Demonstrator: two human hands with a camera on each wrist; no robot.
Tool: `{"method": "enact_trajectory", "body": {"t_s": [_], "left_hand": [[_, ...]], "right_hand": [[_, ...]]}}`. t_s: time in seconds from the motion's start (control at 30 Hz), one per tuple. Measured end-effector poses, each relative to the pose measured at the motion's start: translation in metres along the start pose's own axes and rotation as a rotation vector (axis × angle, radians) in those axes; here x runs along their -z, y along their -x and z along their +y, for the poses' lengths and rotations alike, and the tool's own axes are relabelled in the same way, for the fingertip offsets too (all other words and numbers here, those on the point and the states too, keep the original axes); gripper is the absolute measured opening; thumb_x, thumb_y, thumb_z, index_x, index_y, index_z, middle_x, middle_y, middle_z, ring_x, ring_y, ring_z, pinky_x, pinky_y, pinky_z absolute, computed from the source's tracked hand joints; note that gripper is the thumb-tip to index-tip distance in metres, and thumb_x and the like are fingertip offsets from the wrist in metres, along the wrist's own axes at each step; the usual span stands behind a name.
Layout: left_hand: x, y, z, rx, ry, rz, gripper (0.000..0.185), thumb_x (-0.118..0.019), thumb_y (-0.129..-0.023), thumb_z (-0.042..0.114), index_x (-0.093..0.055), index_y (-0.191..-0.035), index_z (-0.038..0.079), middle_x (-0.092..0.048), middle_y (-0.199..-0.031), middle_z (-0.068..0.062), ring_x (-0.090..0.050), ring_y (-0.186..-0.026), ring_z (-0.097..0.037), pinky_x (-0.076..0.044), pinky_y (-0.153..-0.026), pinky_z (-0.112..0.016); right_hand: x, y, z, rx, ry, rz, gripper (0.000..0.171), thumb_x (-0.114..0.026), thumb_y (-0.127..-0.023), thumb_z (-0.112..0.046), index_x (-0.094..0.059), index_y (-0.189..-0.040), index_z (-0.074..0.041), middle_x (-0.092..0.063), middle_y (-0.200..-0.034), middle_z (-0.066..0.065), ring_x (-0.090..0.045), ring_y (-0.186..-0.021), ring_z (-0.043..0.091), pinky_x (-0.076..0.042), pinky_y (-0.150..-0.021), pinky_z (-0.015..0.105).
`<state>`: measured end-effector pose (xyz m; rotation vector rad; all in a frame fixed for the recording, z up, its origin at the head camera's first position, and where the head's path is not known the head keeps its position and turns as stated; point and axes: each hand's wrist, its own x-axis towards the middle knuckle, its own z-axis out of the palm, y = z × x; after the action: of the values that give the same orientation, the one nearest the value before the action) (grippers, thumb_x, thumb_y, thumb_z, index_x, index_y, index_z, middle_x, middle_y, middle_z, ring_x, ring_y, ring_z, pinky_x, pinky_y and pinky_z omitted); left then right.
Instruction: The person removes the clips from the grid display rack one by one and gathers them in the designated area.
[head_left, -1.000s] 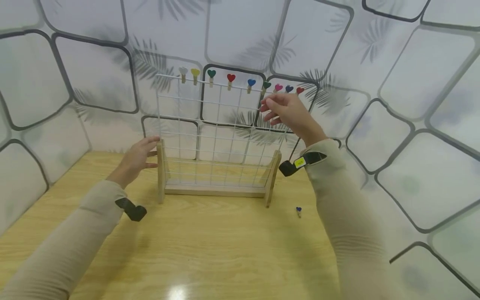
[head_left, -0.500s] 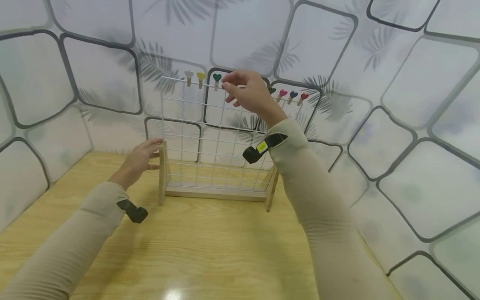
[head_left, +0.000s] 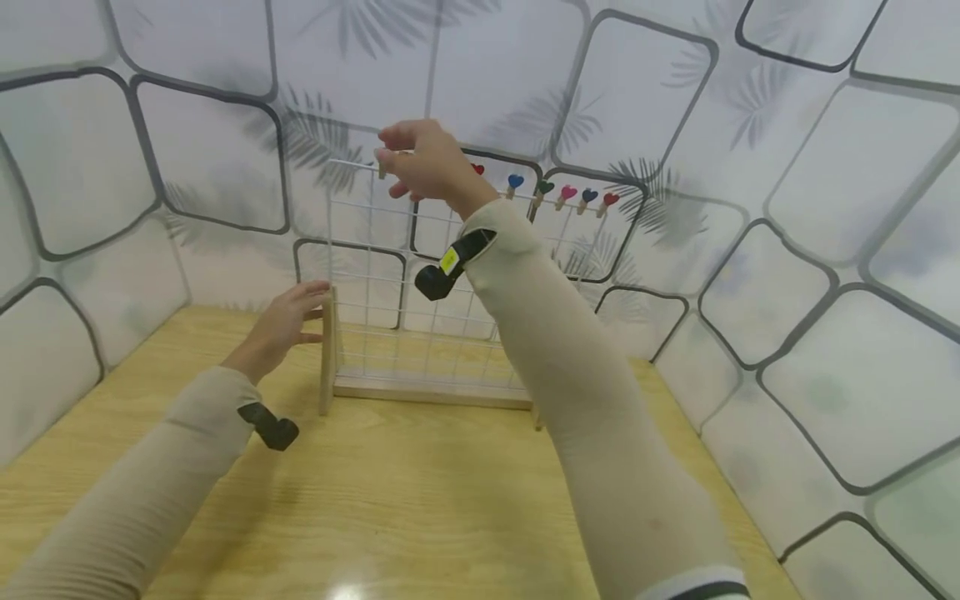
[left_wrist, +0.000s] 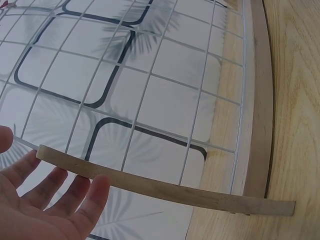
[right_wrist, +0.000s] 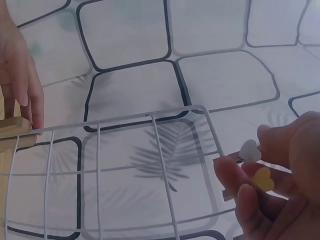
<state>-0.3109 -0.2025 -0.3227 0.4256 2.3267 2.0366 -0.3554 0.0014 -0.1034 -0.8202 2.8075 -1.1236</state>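
Note:
A white wire grid point(left_wrist: 151, 75) stands upright in a wooden stand point(head_left: 327, 358) on the table. Heart-topped clothespins sit along its top wire. My left hand point(head_left: 281, 325) is at the stand's left post, fingertips touching the wood point(left_wrist: 150, 185). At the grid's upper left corner, my right hand point(head_left: 435, 167) curves its fingers loosely about the white-heart clothespin point(right_wrist: 250, 151) and the yellow-heart clothespin point(right_wrist: 263, 179). No firm pinch on either shows. In the head view this hand hides most of the left clothespins.
Further right on the wire are blue point(head_left: 515, 181), dark green point(head_left: 545, 187), pink point(head_left: 568, 192), navy point(head_left: 588, 196) and red point(head_left: 610, 199) heart clothespins. A patterned wall covering point(head_left: 510, 67) rises behind the wood-grain table point(head_left: 405, 483).
My right hand has swept left along the top wire, from the dark green clothespin to the white one. The right forearm now covers the loose blue clothespin on the table. My left hand stays put.

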Motion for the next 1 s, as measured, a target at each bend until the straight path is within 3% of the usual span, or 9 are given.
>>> {"method": "enact_trajectory", "body": {"t_s": [0.13,0.27,0.4,0.6,0.8,1.0], "left_hand": [[-0.002,0.000,-0.001,-0.004,0.004,0.002,0.055,-0.030,-0.101,0.030,-0.016,-0.143,-0.001,-0.018,-0.145,-0.022,-0.024,-0.127,-0.042,-0.034,-0.095,-0.056],[-0.003,0.001,0.000,-0.006,0.006,0.012,0.054,-0.031,-0.100,0.030,-0.017,-0.143,-0.001,-0.020,-0.144,-0.022,-0.024,-0.127,-0.041,-0.033,-0.095,-0.056],[-0.003,0.002,0.002,-0.003,0.003,0.026,0.054,-0.032,-0.100,0.030,-0.018,-0.142,-0.002,-0.022,-0.143,-0.023,-0.025,-0.127,-0.041,-0.034,-0.094,-0.056],[-0.003,0.001,0.002,0.008,0.003,0.039,0.056,-0.033,-0.100,0.031,-0.018,-0.143,-0.001,-0.023,-0.142,-0.022,-0.026,-0.126,-0.040,-0.036,-0.094,-0.054],[-0.003,0.002,0.000,0.004,0.009,0.034,0.055,-0.032,-0.100,0.030,-0.017,-0.143,-0.001,-0.022,-0.143,-0.023,-0.025,-0.127,-0.040,-0.035,-0.094,-0.055],[-0.005,0.003,0.003,0.001,0.006,0.034,0.054,-0.031,-0.101,0.029,-0.016,-0.143,-0.001,-0.021,-0.143,-0.023,-0.024,-0.128,-0.041,-0.034,-0.095,-0.055]], "right_hand": [[-0.007,-0.005,-0.005,-0.056,0.069,0.039,0.039,-0.051,-0.093,-0.032,-0.051,-0.129,-0.020,-0.056,-0.117,-0.005,-0.064,-0.075,0.009,-0.049,-0.063,0.025],[-0.010,-0.006,-0.009,-0.084,0.085,0.098,0.031,-0.051,-0.093,-0.028,-0.057,-0.122,-0.017,-0.058,-0.109,-0.004,-0.064,-0.072,0.009,-0.048,-0.068,0.022],[-0.015,-0.009,-0.009,-0.077,0.094,0.159,0.020,-0.053,-0.093,-0.023,-0.061,-0.109,-0.014,-0.060,-0.096,-0.003,-0.063,-0.068,0.010,-0.048,-0.071,0.020],[-0.019,-0.011,-0.009,-0.073,0.106,0.215,0.010,-0.055,-0.092,-0.015,-0.062,-0.097,-0.012,-0.059,-0.093,-0.001,-0.063,-0.066,0.010,-0.049,-0.066,0.020],[-0.021,-0.009,-0.004,-0.024,0.006,0.242,0.012,-0.056,-0.091,-0.021,-0.063,-0.099,-0.016,-0.060,-0.097,-0.003,-0.063,-0.066,0.011,-0.048,-0.062,0.022],[-0.016,-0.002,-0.001,0.064,-0.147,0.166,0.021,-0.055,-0.091,-0.025,-0.061,-0.111,-0.019,-0.058,-0.106,-0.005,-0.063,-0.071,0.015,-0.045,-0.056,0.026]]}}
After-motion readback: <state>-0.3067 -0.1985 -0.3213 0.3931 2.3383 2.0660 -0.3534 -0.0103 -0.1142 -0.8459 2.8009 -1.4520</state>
